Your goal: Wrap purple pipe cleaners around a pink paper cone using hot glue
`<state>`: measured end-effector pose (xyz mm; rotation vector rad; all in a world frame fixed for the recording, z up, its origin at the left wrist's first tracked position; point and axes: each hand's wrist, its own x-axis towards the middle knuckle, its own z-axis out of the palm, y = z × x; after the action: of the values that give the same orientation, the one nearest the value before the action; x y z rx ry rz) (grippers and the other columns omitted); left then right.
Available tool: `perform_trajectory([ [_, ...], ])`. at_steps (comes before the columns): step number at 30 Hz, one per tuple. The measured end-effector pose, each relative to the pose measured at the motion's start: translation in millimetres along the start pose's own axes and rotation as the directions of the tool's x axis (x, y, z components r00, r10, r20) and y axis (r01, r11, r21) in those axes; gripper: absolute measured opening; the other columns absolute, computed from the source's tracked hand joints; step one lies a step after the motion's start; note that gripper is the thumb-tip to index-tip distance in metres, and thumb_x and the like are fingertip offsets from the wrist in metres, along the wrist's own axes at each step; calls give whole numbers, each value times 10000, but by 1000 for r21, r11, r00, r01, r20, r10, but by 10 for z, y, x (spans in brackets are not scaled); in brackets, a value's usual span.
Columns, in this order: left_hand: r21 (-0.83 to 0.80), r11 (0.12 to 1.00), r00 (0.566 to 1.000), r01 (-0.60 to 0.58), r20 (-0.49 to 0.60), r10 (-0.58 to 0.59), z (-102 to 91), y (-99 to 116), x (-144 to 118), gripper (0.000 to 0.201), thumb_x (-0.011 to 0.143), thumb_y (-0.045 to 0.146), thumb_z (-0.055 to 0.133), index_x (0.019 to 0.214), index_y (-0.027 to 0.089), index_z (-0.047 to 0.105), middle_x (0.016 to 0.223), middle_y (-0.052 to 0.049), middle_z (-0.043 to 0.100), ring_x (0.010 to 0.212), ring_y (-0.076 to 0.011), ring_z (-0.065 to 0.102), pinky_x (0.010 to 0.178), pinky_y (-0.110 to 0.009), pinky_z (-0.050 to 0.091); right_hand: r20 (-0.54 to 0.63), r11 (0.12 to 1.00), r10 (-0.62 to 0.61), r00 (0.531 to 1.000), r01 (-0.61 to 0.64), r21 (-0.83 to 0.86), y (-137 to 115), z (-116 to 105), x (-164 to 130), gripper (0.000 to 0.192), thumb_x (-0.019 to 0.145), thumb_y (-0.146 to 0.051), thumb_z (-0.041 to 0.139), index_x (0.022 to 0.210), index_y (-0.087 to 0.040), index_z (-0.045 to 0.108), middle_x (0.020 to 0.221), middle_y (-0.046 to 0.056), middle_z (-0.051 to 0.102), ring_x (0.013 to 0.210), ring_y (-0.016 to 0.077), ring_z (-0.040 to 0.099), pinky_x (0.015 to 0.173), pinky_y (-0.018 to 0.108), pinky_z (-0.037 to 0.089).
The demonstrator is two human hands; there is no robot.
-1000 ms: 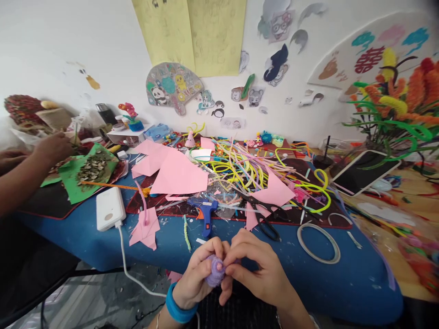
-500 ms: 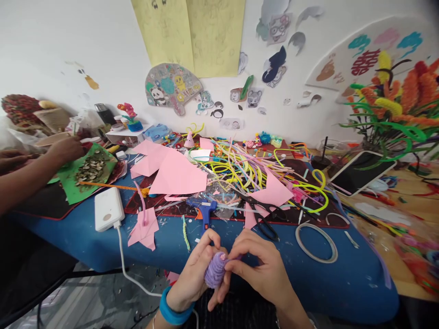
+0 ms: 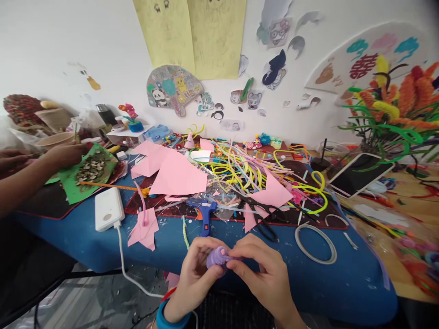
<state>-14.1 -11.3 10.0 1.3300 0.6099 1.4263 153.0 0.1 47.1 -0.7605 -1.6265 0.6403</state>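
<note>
Both hands curl narrowly round a purple coil (image 3: 217, 257) low at the table's near edge: the left hand (image 3: 195, 274) cups it, the right hand (image 3: 262, 269) pinches its side. A second ago the coil pointed downward; now its tip faces up. Behind lie a blue table (image 3: 325, 283), pink paper (image 3: 178, 173), scissors (image 3: 260, 212) and a glue gun (image 3: 203, 211).

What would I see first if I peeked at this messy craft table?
First, two hands at the bottom middle: the left hand and right hand pinch a fuzzy purple coil between their fingers. Behind them, on the blue table, sprawls a bright tangle of pipe cleaners beside big pink paper pieces. At the far right stands an orange and green pipe-cleaner bouquet.
</note>
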Motion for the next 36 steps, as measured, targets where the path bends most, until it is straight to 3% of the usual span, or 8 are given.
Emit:
perform_trajectory([
  [5,73,993,996,-89,-12,90,-4,-59,-46,215,993,264,638,1207,278,655,1063,-55,728,986,-177,703,854,-242,557,57,1000,-16,998,16,6,4,-32,0,129,999,-275,659,928,-213,747,784,12,753,720,137,671,673,224,539],
  [14,97,992,995,-86,-45,91,-14,-89,-58,227,1001,260,619,1223,294,653,1083,-56,740,974,-188,716,827,-257,566,27,996,-51,998,53,-73,-30,-33,22,109,978,-197,669,896,-202,741,756,15,737,693,143,668,652,239,544],
  [19,73,986,988,-148,-30,150,16,-89,-35,235,1010,238,597,1230,299,654,1055,-62,742,974,-195,704,842,-293,568,-7,995,-72,997,71,-72,-47,-35,29,85,944,-158,706,893,-202,758,738,22,746,660,147,682,632,237,559],
  [28,137,971,978,-196,-41,203,-9,-93,-40,221,1004,246,609,1212,279,676,1029,-74,744,955,-202,710,809,-292,572,34,999,34,999,-35,15,37,-55,63,86,932,-179,707,883,-213,769,752,16,752,676,141,689,640,224,562],
  [32,38,984,984,-176,24,176,-28,-98,-35,219,1015,256,591,1218,295,664,1026,-59,736,924,-191,719,784,-284,579,93,991,77,993,-86,100,82,-85,112,134,944,-304,722,859,-217,779,709,21,741,632,152,683,605,250,564],
  [36,-196,980,984,-33,163,66,-43,-109,-28,204,1035,291,549,1226,320,614,1084,-50,716,803,-183,744,751,-348,602,156,987,77,985,-98,128,109,-111,157,242,950,-403,709,826,-208,781,677,27,717,629,156,677,600,258,560],
])
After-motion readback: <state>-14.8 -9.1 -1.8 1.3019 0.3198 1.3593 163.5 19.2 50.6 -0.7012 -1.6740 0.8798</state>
